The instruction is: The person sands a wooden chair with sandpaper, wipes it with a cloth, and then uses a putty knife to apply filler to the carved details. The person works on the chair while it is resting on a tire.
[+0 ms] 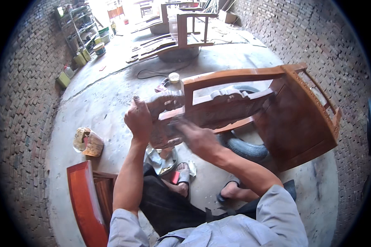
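A brown wooden chair (pixel 305 123) lies tipped over in front of me, its carved back toward my left and its seat to the right. My left hand (pixel 138 121) is closed on the outer end of the carved back, thumb up. Against the carved panel beside it lies my right hand (pixel 198 138), smeared by motion. Something dark grey seems to be under its fingertips, too blurred to name. Pale, dusty patches show on the carved end of the back.
Black tyres (pixel 247 148) lie beneath the chair. A basin (pixel 169 164) with cloths sits by my feet. A stained tub (pixel 88 142) and a reddish wooden piece (pixel 84 201) are at left. Beyond are a small round container (pixel 174 77), more chair frames (pixel 181 37) and a shelf (pixel 80 29).
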Tool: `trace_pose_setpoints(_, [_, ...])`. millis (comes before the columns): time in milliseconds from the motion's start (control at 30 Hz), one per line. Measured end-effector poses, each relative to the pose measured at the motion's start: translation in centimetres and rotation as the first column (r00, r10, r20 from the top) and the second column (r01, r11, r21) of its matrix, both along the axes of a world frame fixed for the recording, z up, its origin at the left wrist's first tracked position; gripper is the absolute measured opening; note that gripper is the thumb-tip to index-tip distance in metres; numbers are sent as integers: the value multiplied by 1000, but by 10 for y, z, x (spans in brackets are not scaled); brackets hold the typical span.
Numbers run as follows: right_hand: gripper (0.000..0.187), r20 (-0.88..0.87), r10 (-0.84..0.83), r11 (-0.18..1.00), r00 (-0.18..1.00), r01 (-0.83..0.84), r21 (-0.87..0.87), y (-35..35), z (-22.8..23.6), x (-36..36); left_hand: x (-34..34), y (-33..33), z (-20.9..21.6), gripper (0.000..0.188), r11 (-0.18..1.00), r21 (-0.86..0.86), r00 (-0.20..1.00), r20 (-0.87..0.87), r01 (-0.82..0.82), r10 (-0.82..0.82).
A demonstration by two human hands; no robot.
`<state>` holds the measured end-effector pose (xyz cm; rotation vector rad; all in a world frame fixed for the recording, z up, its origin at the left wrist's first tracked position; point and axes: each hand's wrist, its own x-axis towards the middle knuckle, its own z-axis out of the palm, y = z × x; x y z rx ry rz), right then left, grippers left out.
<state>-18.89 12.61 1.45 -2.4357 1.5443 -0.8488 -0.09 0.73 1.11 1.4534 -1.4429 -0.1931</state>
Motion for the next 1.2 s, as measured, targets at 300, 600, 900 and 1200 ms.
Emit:
trace_pose_setpoints(300, [33,-288,-419,907,861,409,-96,-36,12,-55,-12,0,2,48,999,-35,1000,-24,15,-16])
trace_pose_setpoints(600, [40,-416,-294,945,861,328,10,-38,23,-56,-12,3,4,49,1000,-9,1000,-11,4,-4])
trace_pose_setpoints(900, [40,-263,-284,901,922,163,-401,-1,57,-121,-7,-2,0,50,999,-36,1000,-1,-18,18])
trace_pose_setpoints(1200, [34,-244,-346,852,906,194,-487,-6,41,-122,-9,2,3,55,999,-31,999,-32,29,-30])
